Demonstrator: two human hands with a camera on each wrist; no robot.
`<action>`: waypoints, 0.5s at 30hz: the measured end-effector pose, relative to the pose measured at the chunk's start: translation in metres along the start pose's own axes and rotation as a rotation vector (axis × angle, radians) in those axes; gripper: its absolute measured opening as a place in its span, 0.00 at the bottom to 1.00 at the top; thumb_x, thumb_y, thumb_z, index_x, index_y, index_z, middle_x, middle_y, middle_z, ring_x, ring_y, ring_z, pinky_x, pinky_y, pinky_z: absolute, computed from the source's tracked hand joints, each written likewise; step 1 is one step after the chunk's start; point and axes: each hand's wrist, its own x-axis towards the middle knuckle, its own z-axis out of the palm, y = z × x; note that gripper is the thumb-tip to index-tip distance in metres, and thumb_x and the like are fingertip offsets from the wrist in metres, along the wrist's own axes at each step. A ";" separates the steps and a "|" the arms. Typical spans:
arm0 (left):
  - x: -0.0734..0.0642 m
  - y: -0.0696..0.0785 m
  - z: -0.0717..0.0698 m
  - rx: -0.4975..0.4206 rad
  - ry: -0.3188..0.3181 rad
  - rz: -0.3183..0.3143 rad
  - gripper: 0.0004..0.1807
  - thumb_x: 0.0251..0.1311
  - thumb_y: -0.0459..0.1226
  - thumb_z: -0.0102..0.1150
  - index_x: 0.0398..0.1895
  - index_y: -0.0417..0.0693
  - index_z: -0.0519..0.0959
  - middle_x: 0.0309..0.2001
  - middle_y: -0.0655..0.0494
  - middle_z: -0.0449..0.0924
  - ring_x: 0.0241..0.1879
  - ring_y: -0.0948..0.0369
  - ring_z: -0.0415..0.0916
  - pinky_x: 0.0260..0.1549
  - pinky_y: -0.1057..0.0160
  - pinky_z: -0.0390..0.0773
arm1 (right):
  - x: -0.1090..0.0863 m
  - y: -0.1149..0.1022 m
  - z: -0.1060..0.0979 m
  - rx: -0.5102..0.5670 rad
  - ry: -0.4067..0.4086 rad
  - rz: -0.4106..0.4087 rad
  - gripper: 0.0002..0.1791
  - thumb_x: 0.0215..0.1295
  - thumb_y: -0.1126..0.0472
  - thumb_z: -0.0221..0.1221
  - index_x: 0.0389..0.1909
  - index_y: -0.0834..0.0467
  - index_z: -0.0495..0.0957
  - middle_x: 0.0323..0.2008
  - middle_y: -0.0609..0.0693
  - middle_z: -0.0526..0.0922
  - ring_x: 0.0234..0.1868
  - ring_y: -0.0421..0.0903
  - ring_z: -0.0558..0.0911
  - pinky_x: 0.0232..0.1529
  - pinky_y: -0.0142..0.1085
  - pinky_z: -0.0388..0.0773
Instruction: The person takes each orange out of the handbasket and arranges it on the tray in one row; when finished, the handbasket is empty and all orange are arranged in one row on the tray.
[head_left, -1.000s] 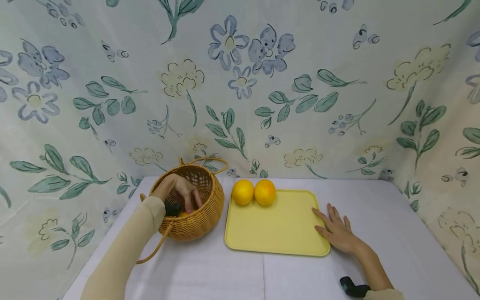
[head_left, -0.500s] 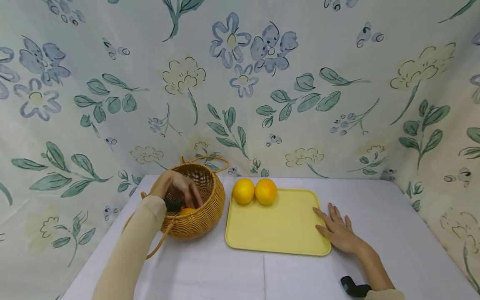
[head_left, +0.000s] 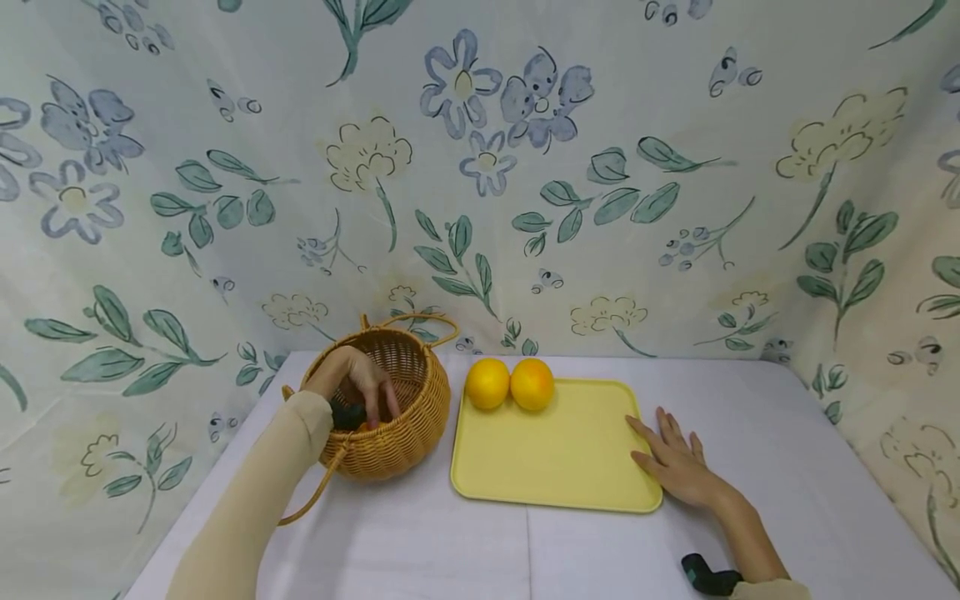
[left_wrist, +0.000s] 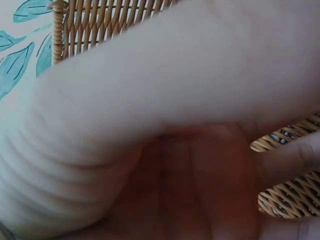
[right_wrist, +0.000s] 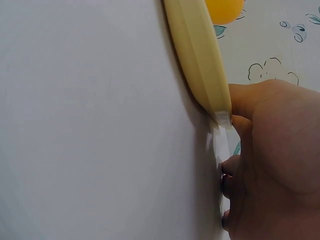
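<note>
My left hand (head_left: 366, 385) reaches down into a round wicker basket (head_left: 401, 446) on the left, its fingertips low inside. A bit of an orange-coloured round thing (head_left: 365, 427) shows beside those fingers at the near rim; I cannot tell whether they grip it. In the left wrist view the palm (left_wrist: 200, 180) fills much of the picture, with basket weave between the fingers. My right hand (head_left: 678, 467) lies with spread fingers at the right edge of a yellow tray (head_left: 555, 458), thumb and forefinger touching its rim. Two oranges (head_left: 487, 384) sit side by side at the tray's back left corner.
A white cloth (head_left: 420, 542) covers the table, and a floral curtain (head_left: 480, 208) hangs behind and at both sides. The basket's looped handles (head_left: 446, 327) stick out at the back and front. A black wrist device (head_left: 708, 577) is by the right forearm.
My left hand rises slightly inside the basket, baring more of the orange-coloured thing, then dips again and covers most of it. The basket's front handle swings a little. My right hand stays put.
</note>
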 end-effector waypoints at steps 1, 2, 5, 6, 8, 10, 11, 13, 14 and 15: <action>0.000 0.000 0.000 0.008 0.002 -0.009 0.27 0.64 0.21 0.59 0.67 0.43 0.79 0.56 0.56 0.86 0.50 0.64 0.82 0.55 0.64 0.82 | 0.000 0.000 0.000 -0.001 0.000 0.000 0.37 0.79 0.45 0.51 0.79 0.60 0.58 0.79 0.79 0.33 0.79 0.78 0.32 0.70 0.76 0.20; 0.000 0.000 0.000 0.014 0.004 -0.013 0.27 0.65 0.21 0.59 0.67 0.43 0.79 0.57 0.56 0.86 0.51 0.64 0.82 0.57 0.64 0.81 | 0.000 0.000 0.000 0.000 0.000 0.001 0.37 0.79 0.44 0.51 0.79 0.60 0.58 0.79 0.79 0.33 0.79 0.78 0.32 0.70 0.76 0.20; 0.001 0.000 0.000 0.024 0.010 -0.021 0.28 0.65 0.21 0.59 0.68 0.44 0.78 0.60 0.54 0.85 0.54 0.63 0.82 0.61 0.62 0.80 | 0.000 0.000 0.000 -0.001 0.002 -0.001 0.36 0.79 0.45 0.51 0.79 0.60 0.58 0.79 0.79 0.33 0.78 0.78 0.32 0.70 0.76 0.20; 0.001 0.000 0.000 0.022 0.007 -0.018 0.28 0.65 0.21 0.59 0.68 0.44 0.78 0.61 0.53 0.84 0.55 0.63 0.82 0.62 0.61 0.80 | 0.000 0.000 0.000 -0.001 0.003 -0.001 0.36 0.79 0.45 0.51 0.79 0.60 0.58 0.79 0.79 0.33 0.78 0.79 0.32 0.70 0.76 0.20; 0.001 -0.001 0.000 0.015 0.002 -0.013 0.28 0.65 0.21 0.59 0.68 0.44 0.78 0.62 0.52 0.84 0.56 0.63 0.82 0.62 0.61 0.80 | 0.001 -0.001 0.000 0.000 0.000 0.002 0.37 0.79 0.44 0.51 0.79 0.60 0.58 0.78 0.79 0.33 0.78 0.79 0.33 0.70 0.76 0.20; 0.002 -0.003 -0.001 0.011 -0.008 0.002 0.28 0.65 0.21 0.59 0.68 0.43 0.78 0.62 0.51 0.83 0.56 0.62 0.82 0.60 0.62 0.80 | 0.001 0.000 0.000 0.001 -0.006 0.005 0.37 0.79 0.44 0.51 0.79 0.60 0.58 0.78 0.79 0.33 0.78 0.79 0.32 0.70 0.76 0.20; 0.001 -0.004 -0.001 0.009 -0.008 0.009 0.28 0.65 0.21 0.59 0.68 0.43 0.78 0.62 0.50 0.83 0.55 0.62 0.82 0.59 0.62 0.81 | 0.001 0.000 0.000 0.000 -0.008 0.006 0.37 0.79 0.44 0.51 0.79 0.60 0.58 0.78 0.79 0.33 0.78 0.79 0.32 0.70 0.76 0.20; 0.000 -0.005 -0.001 -0.003 -0.003 0.041 0.28 0.64 0.21 0.60 0.68 0.42 0.78 0.62 0.48 0.83 0.53 0.62 0.83 0.56 0.64 0.82 | 0.002 0.000 0.000 -0.005 -0.007 0.006 0.37 0.79 0.44 0.50 0.79 0.60 0.58 0.78 0.79 0.33 0.78 0.78 0.32 0.70 0.76 0.20; -0.001 -0.006 -0.001 -0.008 0.012 0.065 0.28 0.64 0.21 0.60 0.67 0.41 0.78 0.62 0.48 0.83 0.52 0.62 0.83 0.54 0.64 0.83 | 0.002 0.001 0.000 -0.006 -0.005 0.005 0.37 0.79 0.44 0.51 0.79 0.60 0.58 0.78 0.79 0.33 0.78 0.78 0.32 0.70 0.76 0.20; -0.003 -0.007 -0.001 -0.020 0.035 0.089 0.27 0.63 0.21 0.61 0.67 0.39 0.78 0.62 0.48 0.84 0.51 0.62 0.83 0.53 0.65 0.83 | 0.002 0.001 -0.001 -0.008 -0.003 0.003 0.36 0.79 0.44 0.51 0.79 0.60 0.58 0.78 0.79 0.33 0.78 0.78 0.33 0.70 0.76 0.20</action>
